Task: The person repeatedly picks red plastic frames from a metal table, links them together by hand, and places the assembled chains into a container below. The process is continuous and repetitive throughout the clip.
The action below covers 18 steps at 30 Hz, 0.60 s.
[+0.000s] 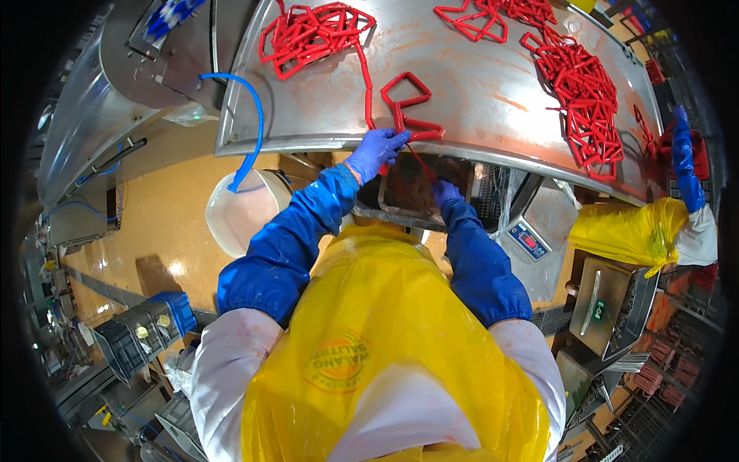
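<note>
Long strings of red linked sausages (312, 35) lie in heaps on a curved steel table (477, 92). One string (408, 104) trails down to the table's front edge. My left hand (376, 150), in a blue glove, grips this string at the edge. My right hand (445, 191), also gloved, is lower, below the table edge, holding the red strand where it hangs down toward a dark crate (408, 192). A large heap of sausages (585, 92) lies to the right. I wear blue sleeves and a yellow plastic apron (385, 339).
A white bucket (239, 212) stands on the orange floor at left, under a blue hose (254, 115). A scale (527, 239) sits right of the crate. A co-worker in a yellow apron (627, 231) reaches a blue-gloved hand (681, 146) to the table's right end. Grey and blue crates (146, 327) stand lower left.
</note>
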Tool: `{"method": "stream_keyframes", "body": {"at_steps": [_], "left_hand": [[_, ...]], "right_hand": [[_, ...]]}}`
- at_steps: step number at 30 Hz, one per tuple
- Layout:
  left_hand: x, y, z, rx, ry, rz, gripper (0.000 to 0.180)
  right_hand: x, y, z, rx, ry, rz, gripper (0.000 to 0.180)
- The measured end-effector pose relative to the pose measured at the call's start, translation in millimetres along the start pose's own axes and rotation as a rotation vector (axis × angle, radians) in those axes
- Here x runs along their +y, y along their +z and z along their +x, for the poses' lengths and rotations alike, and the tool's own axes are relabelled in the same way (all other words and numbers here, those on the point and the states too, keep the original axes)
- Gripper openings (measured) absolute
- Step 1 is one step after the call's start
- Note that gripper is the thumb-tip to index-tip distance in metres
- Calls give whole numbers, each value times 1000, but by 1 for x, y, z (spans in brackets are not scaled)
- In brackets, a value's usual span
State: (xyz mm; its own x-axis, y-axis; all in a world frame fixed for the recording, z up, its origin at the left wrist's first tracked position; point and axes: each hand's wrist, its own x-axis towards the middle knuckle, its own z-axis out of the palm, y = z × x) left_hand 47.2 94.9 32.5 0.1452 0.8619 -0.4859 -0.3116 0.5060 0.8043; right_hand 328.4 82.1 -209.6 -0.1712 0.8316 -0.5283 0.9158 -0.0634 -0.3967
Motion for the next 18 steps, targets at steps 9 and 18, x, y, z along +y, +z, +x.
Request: {"method": "stream_keyframes", "body": {"at_steps": [9, 18], "left_hand": [[87, -1, 2, 45, 249, 248, 34], [34, 21, 37, 35, -52, 365, 33]], "right_hand": [[70, 33, 25, 8, -36, -64, 39], [-212, -147, -92, 477, -405, 353, 19]]}}
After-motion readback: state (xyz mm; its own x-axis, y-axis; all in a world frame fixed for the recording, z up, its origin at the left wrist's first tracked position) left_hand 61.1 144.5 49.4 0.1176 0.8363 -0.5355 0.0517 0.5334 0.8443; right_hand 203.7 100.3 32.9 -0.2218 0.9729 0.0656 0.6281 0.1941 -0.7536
